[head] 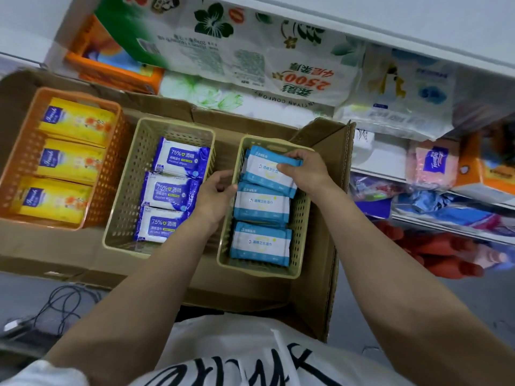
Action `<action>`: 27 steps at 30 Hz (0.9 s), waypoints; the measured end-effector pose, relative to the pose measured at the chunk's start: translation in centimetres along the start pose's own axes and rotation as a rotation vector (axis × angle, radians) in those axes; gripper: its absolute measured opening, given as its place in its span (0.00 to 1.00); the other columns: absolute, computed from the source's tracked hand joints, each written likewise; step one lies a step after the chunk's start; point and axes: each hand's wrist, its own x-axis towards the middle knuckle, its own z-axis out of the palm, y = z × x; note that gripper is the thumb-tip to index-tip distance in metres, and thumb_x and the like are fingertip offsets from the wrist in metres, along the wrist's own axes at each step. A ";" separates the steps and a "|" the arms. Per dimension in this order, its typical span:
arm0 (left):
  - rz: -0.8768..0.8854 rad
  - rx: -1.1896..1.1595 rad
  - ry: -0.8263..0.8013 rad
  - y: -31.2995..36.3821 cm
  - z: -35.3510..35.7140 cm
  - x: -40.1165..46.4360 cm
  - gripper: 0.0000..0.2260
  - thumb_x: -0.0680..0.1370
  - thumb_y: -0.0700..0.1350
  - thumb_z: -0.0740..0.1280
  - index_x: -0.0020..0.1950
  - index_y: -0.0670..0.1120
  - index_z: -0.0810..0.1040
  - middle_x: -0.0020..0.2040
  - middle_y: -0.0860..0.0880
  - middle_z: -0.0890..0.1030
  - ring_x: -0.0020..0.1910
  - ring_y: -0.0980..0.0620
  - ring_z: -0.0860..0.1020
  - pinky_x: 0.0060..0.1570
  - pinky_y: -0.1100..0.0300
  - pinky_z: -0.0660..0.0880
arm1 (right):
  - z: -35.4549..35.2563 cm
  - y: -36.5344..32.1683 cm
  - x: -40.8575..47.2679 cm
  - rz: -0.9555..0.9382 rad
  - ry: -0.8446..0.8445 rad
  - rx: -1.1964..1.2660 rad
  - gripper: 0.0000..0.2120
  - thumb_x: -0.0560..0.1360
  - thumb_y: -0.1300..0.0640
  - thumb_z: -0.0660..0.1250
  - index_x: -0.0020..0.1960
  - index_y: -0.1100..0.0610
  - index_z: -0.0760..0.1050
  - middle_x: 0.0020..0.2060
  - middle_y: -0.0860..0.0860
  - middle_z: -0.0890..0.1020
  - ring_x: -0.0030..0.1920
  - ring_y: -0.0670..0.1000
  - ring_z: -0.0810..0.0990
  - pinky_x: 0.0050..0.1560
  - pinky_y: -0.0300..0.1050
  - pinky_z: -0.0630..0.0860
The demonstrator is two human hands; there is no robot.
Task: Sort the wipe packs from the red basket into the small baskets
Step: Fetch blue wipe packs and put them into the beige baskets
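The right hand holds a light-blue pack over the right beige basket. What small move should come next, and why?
Probably lower the light-blue wipe pack flat into the far end of the right beige basket and let go. The right hand grips it tilted above two matching packs lying in a row, and the left hand touches the basket's left rim, likely steadying it.

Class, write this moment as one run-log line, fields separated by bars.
stage: placing | right hand: grips light-blue wipe pack over right beige basket | left hand: at basket's left rim, holding nothing | middle beige basket: dark-blue packs
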 end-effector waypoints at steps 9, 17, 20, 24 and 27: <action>0.009 -0.003 -0.015 0.1 -0.1 0.0 0.13 0.80 0.42 0.67 0.63 0.54 0.77 0.60 0.47 0.78 0.62 0.50 0.74 0.56 0.56 0.74 | 2.9 1.6 -1.2 -0.384 0.318 -0.788 0.22 0.75 0.48 0.70 0.67 0.53 0.73 0.62 0.56 0.73 0.65 0.57 0.68 0.60 0.52 0.73; 0.002 -0.008 -0.025 0.2 0.1 0.1 0.13 0.80 0.42 0.66 0.64 0.54 0.76 0.59 0.49 0.78 0.57 0.54 0.76 0.39 0.67 0.71 | 3.6 1.4 -0.3 -0.344 0.168 -0.740 0.24 0.75 0.47 0.70 0.69 0.51 0.72 0.64 0.54 0.73 0.66 0.56 0.66 0.65 0.51 0.69; 0.000 -0.009 0.002 0.2 0.3 0.0 0.12 0.80 0.42 0.66 0.63 0.53 0.77 0.58 0.49 0.78 0.54 0.56 0.77 0.36 0.69 0.72 | 3.3 1.0 -0.2 -0.336 0.136 -0.765 0.24 0.75 0.47 0.70 0.69 0.51 0.72 0.64 0.54 0.73 0.66 0.56 0.66 0.66 0.51 0.68; -0.012 0.072 0.031 1.1 0.2 -0.5 0.14 0.80 0.43 0.67 0.65 0.51 0.76 0.59 0.50 0.79 0.57 0.52 0.77 0.40 0.69 0.73 | 2.7 -0.2 -0.5 -0.293 0.073 -0.799 0.26 0.76 0.46 0.70 0.71 0.52 0.70 0.66 0.54 0.72 0.68 0.56 0.65 0.68 0.51 0.67; 0.026 0.190 0.015 2.5 -0.9 -0.8 0.19 0.79 0.45 0.69 0.70 0.48 0.73 0.65 0.48 0.78 0.63 0.48 0.75 0.55 0.60 0.71 | 1.7 -2.3 -0.6 -0.266 -0.015 -0.846 0.26 0.76 0.46 0.69 0.70 0.55 0.71 0.66 0.57 0.74 0.68 0.58 0.68 0.67 0.51 0.68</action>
